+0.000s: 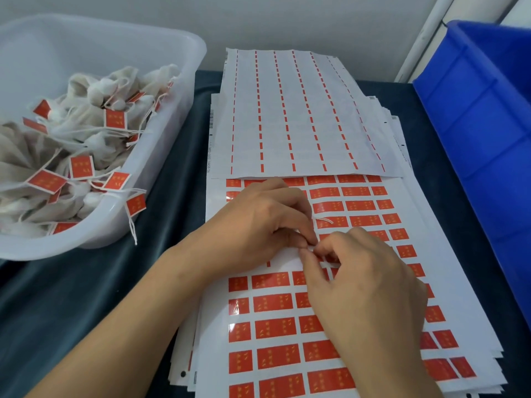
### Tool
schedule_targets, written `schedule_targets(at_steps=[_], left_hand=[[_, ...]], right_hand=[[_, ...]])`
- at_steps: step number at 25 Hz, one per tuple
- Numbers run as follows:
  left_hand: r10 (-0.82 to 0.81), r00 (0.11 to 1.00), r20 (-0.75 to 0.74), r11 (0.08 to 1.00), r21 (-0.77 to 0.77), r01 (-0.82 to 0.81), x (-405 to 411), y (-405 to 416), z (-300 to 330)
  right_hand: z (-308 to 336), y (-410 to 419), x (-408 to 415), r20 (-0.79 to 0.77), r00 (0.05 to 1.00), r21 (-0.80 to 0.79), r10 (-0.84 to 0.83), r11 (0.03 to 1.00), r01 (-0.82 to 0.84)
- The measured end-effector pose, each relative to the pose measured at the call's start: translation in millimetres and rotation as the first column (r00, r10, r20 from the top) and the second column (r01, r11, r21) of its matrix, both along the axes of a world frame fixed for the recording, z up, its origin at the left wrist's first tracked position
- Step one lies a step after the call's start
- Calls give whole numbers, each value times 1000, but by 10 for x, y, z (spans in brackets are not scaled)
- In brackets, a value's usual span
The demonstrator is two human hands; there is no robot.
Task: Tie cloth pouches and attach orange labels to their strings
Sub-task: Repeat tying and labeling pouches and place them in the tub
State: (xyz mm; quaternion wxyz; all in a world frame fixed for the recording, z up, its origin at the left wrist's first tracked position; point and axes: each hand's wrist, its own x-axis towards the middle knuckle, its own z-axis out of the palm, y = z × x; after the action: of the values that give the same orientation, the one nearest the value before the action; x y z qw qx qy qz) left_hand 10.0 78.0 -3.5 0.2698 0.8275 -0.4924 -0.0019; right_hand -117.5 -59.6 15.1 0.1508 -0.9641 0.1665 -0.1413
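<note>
**Fingertips meet over the label sheet**

Both hands work close together on the sheet of orange labels (287, 328), which lies on a stack of the same in front of the person. The left hand (258, 225) has its fingers curled, pinching something small where a loop of white string (324, 219) peeks out past its knuckles. The right hand (359, 285) meets it fingertip to fingertip, also pinching; whether it has a label or the string I cannot tell. No pouch shows under the hands.

To do this well, I'd say keep the string taut and centred on the sticky face, then fold the label shut squarely so the edges line up.

To the left, the translucent tub (172, 133) holds a heap of tied pouches (94, 139) already labelled, strings trailing over its rim. Beyond the hands lies a spent backing sheet (301, 116), overlapping the top rows of labels. A blue crate (482, 116) stands to the right, clear of the work
</note>
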Motion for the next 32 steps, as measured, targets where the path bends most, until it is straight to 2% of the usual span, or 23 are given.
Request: schedule_targets(at_steps=[7, 13, 19, 26, 29, 32], left_hand=[[-7, 1000, 20, 1000, 22, 6, -21, 12, 18], [0, 999, 53, 999, 36, -2, -42, 8, 24], [48, 997, 67, 999, -7, -47, -75, -30, 17], [188, 982, 5, 980, -72, -187, -120, -65, 30], [223, 971, -90, 965, -120, -233, -120, -53, 44], [314, 927, -203, 914, -201, -354, -122, -31, 90]], right_hand=[[-52, -48, -49, 39, 998, 7, 47, 999, -47], [-75, -185, -69, 19, 997, 145, 70, 987, -73], [-39, -207, 79, -114, 989, 147, 91, 986, -73], [-17, -236, 157, -92, 993, 289, 77, 956, -47], [-18, -294, 191, -98, 992, 355, 83, 934, -43], [-17, -358, 208, -47, 998, 408, 45, 913, -22]])
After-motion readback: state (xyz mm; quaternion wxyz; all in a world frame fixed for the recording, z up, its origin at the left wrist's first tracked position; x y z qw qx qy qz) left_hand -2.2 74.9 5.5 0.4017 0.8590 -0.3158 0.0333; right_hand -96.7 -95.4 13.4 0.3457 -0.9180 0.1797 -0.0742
